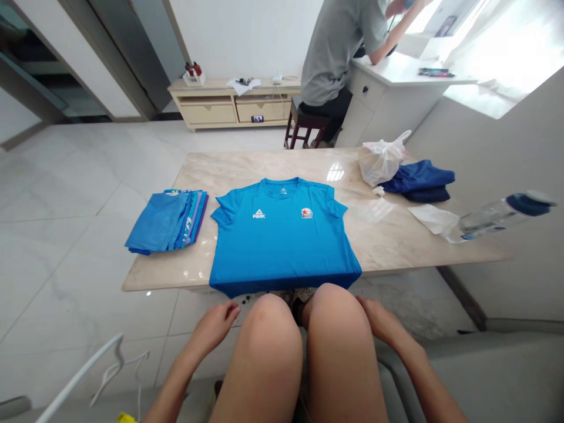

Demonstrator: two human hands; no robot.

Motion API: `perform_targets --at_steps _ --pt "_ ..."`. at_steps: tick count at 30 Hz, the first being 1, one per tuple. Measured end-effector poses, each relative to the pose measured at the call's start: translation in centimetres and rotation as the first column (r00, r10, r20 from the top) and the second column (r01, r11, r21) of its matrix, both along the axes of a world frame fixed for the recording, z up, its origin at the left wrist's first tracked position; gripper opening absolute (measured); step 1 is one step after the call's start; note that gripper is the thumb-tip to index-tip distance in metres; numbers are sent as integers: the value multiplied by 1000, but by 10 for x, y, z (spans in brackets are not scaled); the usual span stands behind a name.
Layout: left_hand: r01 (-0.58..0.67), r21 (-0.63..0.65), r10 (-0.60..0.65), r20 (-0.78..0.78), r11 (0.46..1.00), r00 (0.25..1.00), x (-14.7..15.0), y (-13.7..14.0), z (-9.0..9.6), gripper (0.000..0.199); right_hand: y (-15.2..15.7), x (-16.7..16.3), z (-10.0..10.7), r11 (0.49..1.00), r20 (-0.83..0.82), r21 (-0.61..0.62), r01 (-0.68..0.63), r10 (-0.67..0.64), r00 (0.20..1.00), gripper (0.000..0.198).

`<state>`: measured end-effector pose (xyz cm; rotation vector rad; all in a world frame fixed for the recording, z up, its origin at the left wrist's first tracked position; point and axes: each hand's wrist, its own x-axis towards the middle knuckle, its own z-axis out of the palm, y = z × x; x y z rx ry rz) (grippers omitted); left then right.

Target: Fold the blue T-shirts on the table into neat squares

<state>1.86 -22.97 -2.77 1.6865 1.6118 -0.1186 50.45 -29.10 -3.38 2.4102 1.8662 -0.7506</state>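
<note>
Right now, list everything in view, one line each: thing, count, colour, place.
T-shirt: one, bright blue, laid flat at the table's near edge, hem hanging over.
Folded shirts: one stack, blue, on the table's left end.
Dark clothes: one pile, navy, far right of the table.
Plastic bag: one, white, beside the navy pile.
Bottle: one, clear with dark cap, lying at the right edge.
Tissue: one, white, by the bottle.
Table: one, beige marble.
Hangers: white, lower left; count unclear.
Other person: one, grey shirt, seated on a stool at a white counter.
Left hand: empty, beside left knee.
Right hand: empty, beside right knee.
</note>
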Motion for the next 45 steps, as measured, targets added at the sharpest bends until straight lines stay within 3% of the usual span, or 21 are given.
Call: perform_targets --at_steps 2,5,7,9,11,14,20,28,39,45 --pt "-38 214 18 97 976 995 18 39 33 45 35 -2 28 989 -20 146 -38 41 999 37" --pt "-42 554 -3 80 832 997 56 105 60 52 99 -22 63 912 53 377 -163 154 987 49" --pt "55 647 -90 21 761 996 79 143 58 56 140 -42 71 860 107 411 -301 283 953 52" --pt "121 639 -104 -64 760 993 93 170 44 60 173 -58 65 831 136 402 -385 362 922 56" --pt "160 607 -91 -143 778 986 97 183 26 63 195 -66 49 855 149 348 -383 353 924 61" --pt "200 613 -78 -220 764 972 89 187 4 66 210 -63 21 899 165 286 -332 295 941 67" --pt "250 625 -75 -293 740 953 80 187 -7 67 210 -51 -7 850 178 406 -336 287 941 70" --pt "279 630 -68 -338 725 939 80 188 -7 67 209 -54 -13 810 185 482 -334 278 943 70" --pt "259 598 -67 -324 759 944 83 187 -2 67 212 -54 -16 812 194 473 -342 282 940 71" --pt "237 619 -52 -302 749 952 84 186 -3 66 213 -52 -17 823 203 449 -348 285 937 71"
